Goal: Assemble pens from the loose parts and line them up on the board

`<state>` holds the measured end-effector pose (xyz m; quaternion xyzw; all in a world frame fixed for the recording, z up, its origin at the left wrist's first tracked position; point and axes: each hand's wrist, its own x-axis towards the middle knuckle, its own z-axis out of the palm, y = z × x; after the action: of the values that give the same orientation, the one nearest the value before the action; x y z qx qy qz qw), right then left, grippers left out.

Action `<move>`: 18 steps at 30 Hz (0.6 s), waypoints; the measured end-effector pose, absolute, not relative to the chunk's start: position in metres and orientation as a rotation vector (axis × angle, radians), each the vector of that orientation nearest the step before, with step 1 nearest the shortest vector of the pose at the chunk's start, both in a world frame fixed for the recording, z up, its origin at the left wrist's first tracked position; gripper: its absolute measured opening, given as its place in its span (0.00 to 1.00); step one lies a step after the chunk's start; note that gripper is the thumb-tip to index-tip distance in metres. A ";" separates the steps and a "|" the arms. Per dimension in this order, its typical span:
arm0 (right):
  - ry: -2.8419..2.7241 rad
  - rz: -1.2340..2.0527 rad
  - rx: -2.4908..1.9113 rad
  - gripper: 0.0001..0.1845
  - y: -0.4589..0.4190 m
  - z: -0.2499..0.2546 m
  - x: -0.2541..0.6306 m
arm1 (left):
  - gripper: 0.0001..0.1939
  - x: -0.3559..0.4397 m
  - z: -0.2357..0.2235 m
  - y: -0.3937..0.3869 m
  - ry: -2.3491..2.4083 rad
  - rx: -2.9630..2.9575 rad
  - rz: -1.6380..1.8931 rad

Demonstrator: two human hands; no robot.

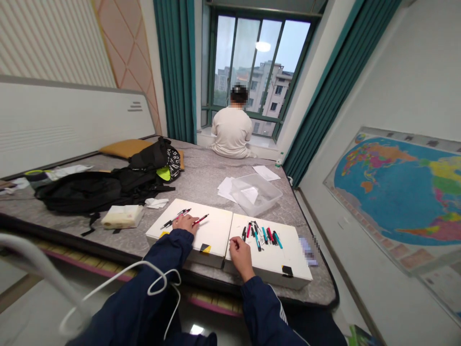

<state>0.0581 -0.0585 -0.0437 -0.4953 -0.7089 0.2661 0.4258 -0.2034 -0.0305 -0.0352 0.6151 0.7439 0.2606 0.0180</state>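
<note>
Honestly can't read a thing here: the labels on the world map (396, 192) on the right wall are too tiny, and the card (308, 252) on the mattress is blurred out.

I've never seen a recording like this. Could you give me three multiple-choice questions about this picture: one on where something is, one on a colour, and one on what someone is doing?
1. Where do the coloured pens lie?
A) In a clear plastic tub
B) On a white board
C) On the windowsill

2. What colour are the curtains?
A) Red
B) Yellow
C) Teal

3. What is the person by the window doing?
A) Standing
B) Sitting with their back to the camera
C) Lying down

Answers:
1. B: the pens lie in a cluster on the board, beside the right hand.
2. C: teal fabric hangs on both sides of the window.
3. B: they sit on the mattress, facing the glass.
</note>
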 end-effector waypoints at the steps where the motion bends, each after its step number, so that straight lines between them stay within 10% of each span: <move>1: -1.776 0.656 -1.238 0.14 -0.059 -0.043 0.058 | 0.13 -0.213 -0.027 -0.029 2.329 1.882 0.695; 18: -1.791 0.659 -1.263 0.11 -0.059 -0.043 0.061 | 0.22 -0.267 -0.044 -0.026 2.586 1.842 0.443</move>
<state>0.0606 -0.0585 -0.0427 -0.5024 -0.7126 0.2620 0.4138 -0.2667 -0.0260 -0.0438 0.5743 0.8063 0.1381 -0.0319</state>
